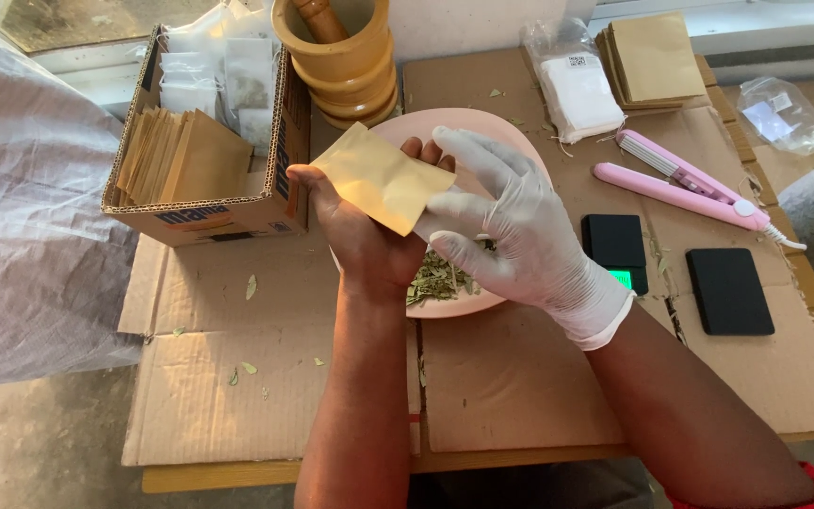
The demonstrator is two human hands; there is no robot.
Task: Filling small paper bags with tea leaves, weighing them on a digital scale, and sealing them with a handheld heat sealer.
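Observation:
My bare left hand holds a small tan paper pouch between thumb and fingers, above a pink plate. My right hand, in a white glove, touches the pouch's right edge with its fingers spread. Dried green leaves lie on the plate beneath both hands, partly hidden by them.
A cardboard box with tan pouches and clear bags stands at the left. A wooden mortar with pestle sits behind the plate. To the right lie a pink heat sealer, a small black scale, its black lid, and stacked pouches.

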